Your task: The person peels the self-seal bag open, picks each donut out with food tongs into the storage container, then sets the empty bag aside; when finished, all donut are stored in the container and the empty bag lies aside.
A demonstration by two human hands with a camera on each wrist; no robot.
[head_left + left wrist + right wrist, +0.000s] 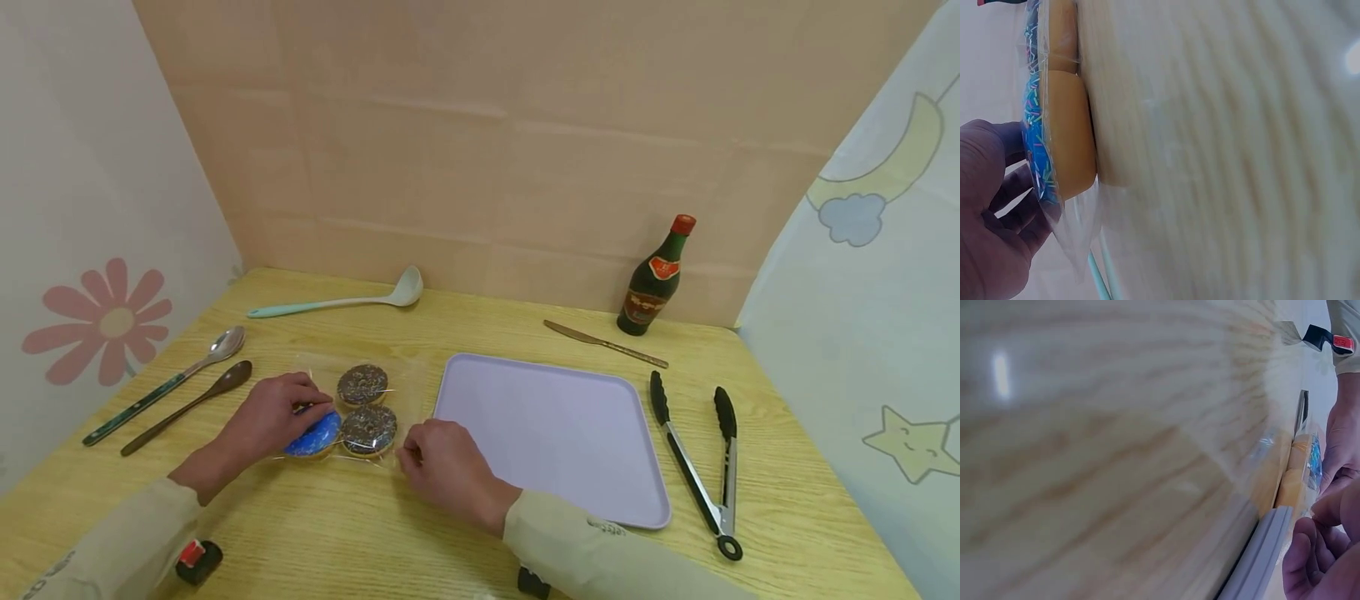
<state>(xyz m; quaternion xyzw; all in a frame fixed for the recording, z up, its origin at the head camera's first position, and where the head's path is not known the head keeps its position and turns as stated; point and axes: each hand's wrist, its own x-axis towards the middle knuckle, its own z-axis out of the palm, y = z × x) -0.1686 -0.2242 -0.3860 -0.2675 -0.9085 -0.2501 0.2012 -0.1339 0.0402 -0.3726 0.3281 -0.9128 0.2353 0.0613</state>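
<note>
Three ring doughnuts lie in a clear plastic bag [408,392] on the table: one blue doughnut [318,435] with sprinkles and two dark brown doughnuts [369,430]. My left hand [281,410] holds the bag at the blue doughnut, its fingers bent over the icing and the outer edge. In the left wrist view, the thumb and fingers of that left hand [997,200] lie against the sprinkled top through the film. At the bag's right edge my right hand [446,462] is curled, thumb and forefinger pinching the film beside the tray.
A lilac tray [555,425] stands right of the bag, with black-tipped tongs [697,475] beyond it. Behind are a table knife [603,342] and a dark bottle [651,287]. A ladle [341,302], a metal spoon [176,379] and a wooden spoon [191,407] lie left.
</note>
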